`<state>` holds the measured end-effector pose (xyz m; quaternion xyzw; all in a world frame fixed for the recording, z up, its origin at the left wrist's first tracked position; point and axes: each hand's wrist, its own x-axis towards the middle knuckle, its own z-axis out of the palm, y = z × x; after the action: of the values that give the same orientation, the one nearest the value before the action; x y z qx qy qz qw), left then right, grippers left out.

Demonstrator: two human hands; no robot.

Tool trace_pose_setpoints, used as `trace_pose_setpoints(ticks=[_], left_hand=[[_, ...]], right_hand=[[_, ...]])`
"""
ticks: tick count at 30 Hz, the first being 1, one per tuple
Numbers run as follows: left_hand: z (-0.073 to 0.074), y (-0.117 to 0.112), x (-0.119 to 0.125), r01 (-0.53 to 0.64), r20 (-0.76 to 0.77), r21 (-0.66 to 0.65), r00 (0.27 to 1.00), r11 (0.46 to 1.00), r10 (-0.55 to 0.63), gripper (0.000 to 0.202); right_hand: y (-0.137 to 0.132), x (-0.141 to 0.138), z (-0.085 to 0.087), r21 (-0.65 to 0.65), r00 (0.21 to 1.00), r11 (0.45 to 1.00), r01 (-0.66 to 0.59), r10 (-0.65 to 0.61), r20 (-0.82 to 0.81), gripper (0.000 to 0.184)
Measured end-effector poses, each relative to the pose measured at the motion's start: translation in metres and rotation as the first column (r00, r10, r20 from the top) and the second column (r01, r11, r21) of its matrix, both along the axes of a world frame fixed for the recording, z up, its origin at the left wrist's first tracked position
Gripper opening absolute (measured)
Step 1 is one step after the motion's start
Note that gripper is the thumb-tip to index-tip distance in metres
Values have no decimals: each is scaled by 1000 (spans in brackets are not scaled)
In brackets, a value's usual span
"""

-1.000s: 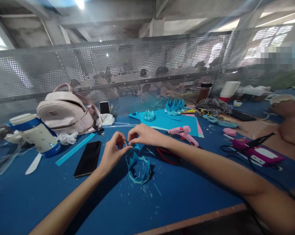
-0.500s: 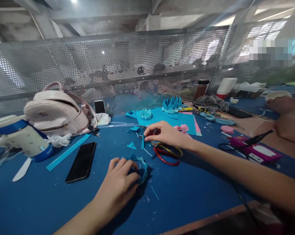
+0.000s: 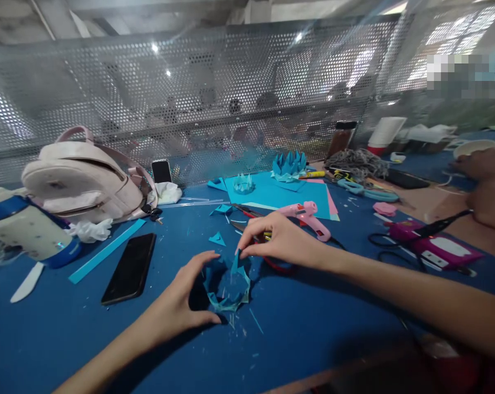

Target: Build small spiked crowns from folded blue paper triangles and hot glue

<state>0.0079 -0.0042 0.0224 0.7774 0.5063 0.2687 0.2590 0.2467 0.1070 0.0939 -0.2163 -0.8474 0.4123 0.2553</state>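
On the blue table stands a ring of folded blue paper points (image 3: 246, 290), like a small crown. My left hand (image 3: 192, 290) curves around its left side, thumb and index finger spread wide apart. Whether those fingertips touch the ring I cannot tell. Between thumb and fingers, my right hand (image 3: 272, 238) pinches a small folded blue paper triangle (image 3: 235, 264) at the ring's far edge. Another folded blue triangle (image 3: 217, 238) lies just beyond the ring. Scissors with red handles (image 3: 278, 266) rest partly hidden under my right hand.
A pink glue gun (image 3: 307, 217) lies behind my right wrist. Farther back are blue paper sheets (image 3: 313, 204) with a small paper crown (image 3: 243, 184) and a larger one (image 3: 288, 166). At left are a phone (image 3: 129, 269), a paper strip (image 3: 108, 251), a backpack (image 3: 83, 180) and a bottle (image 3: 29, 230).
My left hand has opened around the paper ring, uncovering it. My right hand has brought the folded triangle from near the scissors toward me, to the ring's far edge. The view has shifted slightly.
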Motion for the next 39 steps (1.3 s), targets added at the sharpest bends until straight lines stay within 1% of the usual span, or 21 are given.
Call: trace_pose_setpoints(ticks=[3, 5, 8, 10, 13, 15, 18, 20, 22, 23, 26, 28, 29, 31, 33, 34, 36, 39], left_hand=[[-7, 3, 6, -31, 45, 18, 999, 999, 30, 75], [-8, 2, 7, -29, 59, 59, 998, 998, 25, 70], [-8, 2, 6, -5, 34, 115, 999, 993, 1, 58], [-9, 2, 6, -16, 11, 135, 1000, 991, 15, 44], [-12, 2, 9, -49, 4, 164, 999, 985, 49, 14], [-13, 2, 11, -54, -3, 189, 998, 980, 56, 0], [-12, 1, 9, -37, -94, 260, 994, 965, 64, 11], [-10, -1, 6, -15, -182, 338, 980, 941, 81, 17], [-7, -2, 5, -31, -212, 372, 970, 928, 118, 21], [-6, -3, 6, -66, -200, 354, 969, 933, 144, 28], [-2, -4, 10, -195, -126, 221, 966, 956, 226, 59], [0, -4, 12, -228, -115, 158, 962, 961, 247, 66], [0, -3, 12, -225, -123, 146, 962, 963, 244, 64], [-1, -2, 9, -180, -158, 181, 965, 967, 210, 53], [-2, 0, 4, -67, -228, 266, 965, 962, 130, 35], [-2, 1, 1, -4, -271, 305, 958, 952, 91, 30], [-1, 3, -4, 75, -336, 339, 941, 938, 47, 31], [3, 4, -7, 82, -358, 316, 933, 945, 39, 30]], right_hand=[[-3, -1, -9, 28, 1000, 1000, -5, 5, -12, 2], [-3, -2, -15, 28, 999, 1000, 0, 1, -35, 2], [-1, -2, -22, 31, 997, 999, 13, -11, -71, 1], [2, -2, -24, 42, 998, 999, 24, -21, -66, 3], [5, -2, -26, 50, 998, 998, 31, -29, -49, 5], [5, -2, -27, 49, 998, 998, 28, -25, -52, 4], [3, -2, -28, 59, 999, 998, 9, -5, -53, 3], [1, -3, -29, 89, 999, 996, -15, 19, -51, 3], [-1, -3, -32, 133, 997, 990, -39, 47, -57, 4], [-1, -3, -33, 154, 996, 987, -50, 60, -63, 4], [-1, -3, -39, 207, 993, 975, -83, 99, -68, 6], [0, -3, -41, 233, 990, 966, -114, 129, -51, 7], [0, -2, -42, 244, 989, 961, -127, 141, -37, 7], [2, -3, -43, 267, 989, 953, -144, 151, -4, 7], [2, -3, -45, 290, 988, 945, -150, 150, 21, 7], [3, -3, -45, 302, 988, 942, -150, 149, 26, 7], [3, -4, -48, 316, 990, 938, -141, 137, 35, 6], [2, -5, -53, 322, 995, 941, -101, 91, 47, 7]])
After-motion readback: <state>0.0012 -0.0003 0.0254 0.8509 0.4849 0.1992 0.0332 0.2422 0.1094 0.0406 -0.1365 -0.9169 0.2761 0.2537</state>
